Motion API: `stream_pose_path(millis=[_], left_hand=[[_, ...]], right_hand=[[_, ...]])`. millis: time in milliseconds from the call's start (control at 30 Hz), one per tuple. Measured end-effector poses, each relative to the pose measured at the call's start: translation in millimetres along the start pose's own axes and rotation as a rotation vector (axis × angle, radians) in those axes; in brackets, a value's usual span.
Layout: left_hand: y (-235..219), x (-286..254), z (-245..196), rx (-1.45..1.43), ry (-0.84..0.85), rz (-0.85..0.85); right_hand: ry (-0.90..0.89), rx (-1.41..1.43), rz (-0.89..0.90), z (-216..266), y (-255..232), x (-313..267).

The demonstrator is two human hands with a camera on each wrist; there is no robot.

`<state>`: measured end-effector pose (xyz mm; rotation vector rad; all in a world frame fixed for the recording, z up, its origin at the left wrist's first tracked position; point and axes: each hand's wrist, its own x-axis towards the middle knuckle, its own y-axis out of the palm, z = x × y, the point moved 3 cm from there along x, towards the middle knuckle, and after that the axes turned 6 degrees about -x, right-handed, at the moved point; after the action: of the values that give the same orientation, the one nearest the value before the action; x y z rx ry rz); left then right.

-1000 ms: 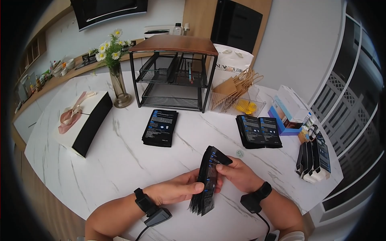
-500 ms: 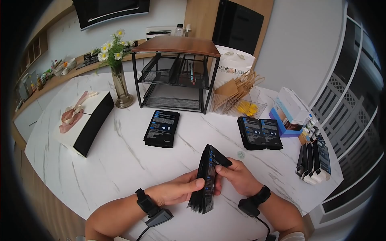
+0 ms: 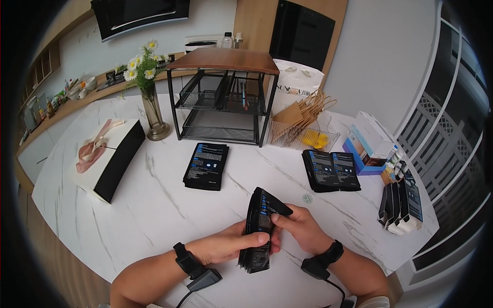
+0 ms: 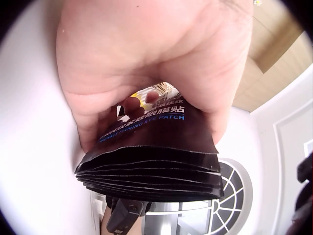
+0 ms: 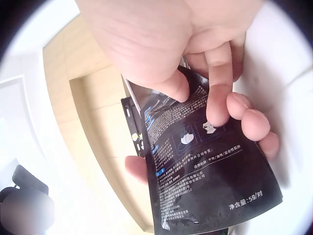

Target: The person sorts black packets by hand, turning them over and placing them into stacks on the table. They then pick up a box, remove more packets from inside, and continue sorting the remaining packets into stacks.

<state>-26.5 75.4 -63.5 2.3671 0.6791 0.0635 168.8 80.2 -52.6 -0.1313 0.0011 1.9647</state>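
A grey-veined white counter (image 3: 164,226) stood near a pale wall (image 3: 377,59), with brown floor (image 3: 57,256) left, a white-framed window (image 3: 446,77) right.

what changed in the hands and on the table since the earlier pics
The packet stack shifted slightly left; the thumb of the left hand reaches farther across it. The right hand also kept hold. The left packet pile and right packet pile stayed put.

Held pkts (image 5: 205,196): glossy plastic-type film
Tbl (image 3: 154,220): smooth marble-look surf.
Shelf top (image 3: 223,60): wood-look, semi-gloss
Trays (image 3: 221,127): metal mesh, approx. matt
Ribbon (image 3: 85,161): satin-type cloth
Vase (image 3: 154,115): tinted glass
Bags (image 3: 290,115): matt kraft ppr
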Motion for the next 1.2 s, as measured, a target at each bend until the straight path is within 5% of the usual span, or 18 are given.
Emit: stream_pose_path(millis=[967,1200], left_hand=[[12,-5,-7,0.114,-0.06,-0.113],[0,-3,-5,-0.084,-0.069,-0.054]], right_hand=[[0.006,0.079,0.064,8,-1,-1],[0.004,0.106,0.114,5,-3,1]])
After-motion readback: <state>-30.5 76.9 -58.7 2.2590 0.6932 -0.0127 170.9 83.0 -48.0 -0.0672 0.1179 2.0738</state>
